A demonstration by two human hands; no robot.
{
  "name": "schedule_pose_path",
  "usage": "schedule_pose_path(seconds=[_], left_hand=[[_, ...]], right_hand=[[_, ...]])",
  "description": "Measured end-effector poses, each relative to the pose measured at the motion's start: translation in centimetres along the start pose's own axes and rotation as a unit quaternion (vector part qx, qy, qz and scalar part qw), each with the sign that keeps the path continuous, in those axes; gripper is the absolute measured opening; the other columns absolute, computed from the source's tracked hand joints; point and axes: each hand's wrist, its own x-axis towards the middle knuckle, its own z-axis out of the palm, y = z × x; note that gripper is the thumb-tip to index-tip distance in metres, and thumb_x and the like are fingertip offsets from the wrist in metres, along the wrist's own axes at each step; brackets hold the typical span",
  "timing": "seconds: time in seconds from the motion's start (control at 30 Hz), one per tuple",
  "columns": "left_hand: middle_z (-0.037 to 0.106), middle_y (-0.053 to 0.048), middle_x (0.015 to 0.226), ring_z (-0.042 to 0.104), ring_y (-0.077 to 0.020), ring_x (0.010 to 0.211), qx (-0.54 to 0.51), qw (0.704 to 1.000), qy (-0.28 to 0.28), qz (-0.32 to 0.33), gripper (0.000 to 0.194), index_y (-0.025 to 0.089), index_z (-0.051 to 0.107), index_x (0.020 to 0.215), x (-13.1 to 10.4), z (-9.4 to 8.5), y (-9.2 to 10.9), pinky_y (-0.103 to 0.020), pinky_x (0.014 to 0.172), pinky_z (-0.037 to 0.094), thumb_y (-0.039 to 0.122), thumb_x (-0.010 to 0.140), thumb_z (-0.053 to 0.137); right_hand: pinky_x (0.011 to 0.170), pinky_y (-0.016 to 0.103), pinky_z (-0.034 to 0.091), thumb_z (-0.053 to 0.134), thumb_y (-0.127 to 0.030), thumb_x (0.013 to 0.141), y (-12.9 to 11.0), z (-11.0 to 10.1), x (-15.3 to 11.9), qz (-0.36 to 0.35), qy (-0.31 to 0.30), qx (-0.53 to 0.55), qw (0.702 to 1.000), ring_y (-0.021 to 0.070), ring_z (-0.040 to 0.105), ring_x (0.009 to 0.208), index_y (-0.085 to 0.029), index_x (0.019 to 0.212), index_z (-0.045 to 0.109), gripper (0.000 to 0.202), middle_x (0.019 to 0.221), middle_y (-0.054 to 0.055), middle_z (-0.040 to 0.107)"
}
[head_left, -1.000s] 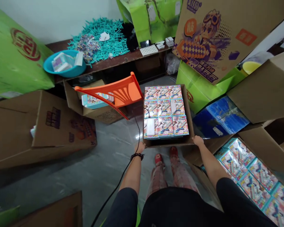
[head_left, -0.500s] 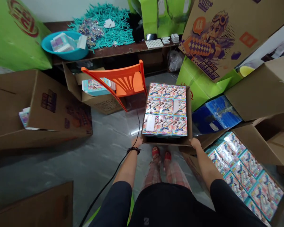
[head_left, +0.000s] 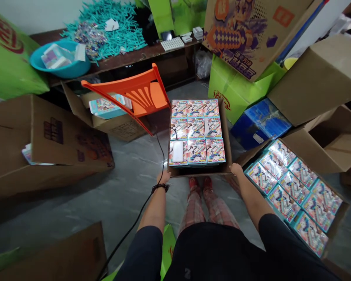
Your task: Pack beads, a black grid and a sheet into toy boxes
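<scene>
An open cardboard carton (head_left: 226,146) stands in front of me, holding rows of small printed boxes (head_left: 196,128). My left hand (head_left: 163,176) grips its near left corner, and my right hand (head_left: 236,169) grips the near right corner. A white rectangular object (head_left: 178,151) lies on the front left printed box, with a black cable (head_left: 144,203) running past my left wrist. Dark beads circle that wrist. A narrow dark gap shows between the printed boxes and the carton's near wall.
An orange chair (head_left: 152,93) stands just beyond the carton's left side. Another carton of printed boxes (head_left: 295,185) is at the right, beside a blue box (head_left: 261,121). Large cartons (head_left: 70,136) stand at the left. A shelf (head_left: 119,58) at the back bears a blue basin (head_left: 61,66).
The view has shifted, so the chair, shelf and carton appear further left. Both hands keep hold of the carton's near corners. The carton's distance from the chair looks slightly smaller.
</scene>
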Motion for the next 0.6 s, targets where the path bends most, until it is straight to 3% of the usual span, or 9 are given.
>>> schedule_pose_path(seconds=[0.23, 0.6], left_hand=[[0.065, -0.012, 0.126, 0.064, -0.0245, 0.113, 0.006, 1.000, -0.010, 0.006, 0.040, 0.014, 0.064, 0.123, -3.0, 2.7, -1.7, -0.047, 0.098, 0.053, 0.046, 0.100, 0.057], [0.067, -0.013, 0.126, 0.064, -0.0249, 0.116, -0.020, 1.000, -0.003, 0.016, 0.043, 0.013, 0.065, 0.122, -4.9, 5.3, -4.5, -0.047, 0.101, 0.051, 0.049, 0.101, 0.053]], right_hand=[[0.098, 0.047, 0.055, 0.062, -0.042, 0.098, 1.8, 2.9, -2.5, 0.010, 0.009, -0.014, 1.000, 0.0232, 0.065, 0.113, -0.016, 0.124, 0.064, 0.036, 0.127, 0.010, 0.066], [0.097, 0.046, 0.055, 0.060, -0.043, 0.099, 3.0, 6.4, -6.2, 0.025, 0.027, -0.060, 0.998, 0.0229, 0.065, 0.112, -0.016, 0.123, 0.064, 0.037, 0.126, 0.010, 0.066]])
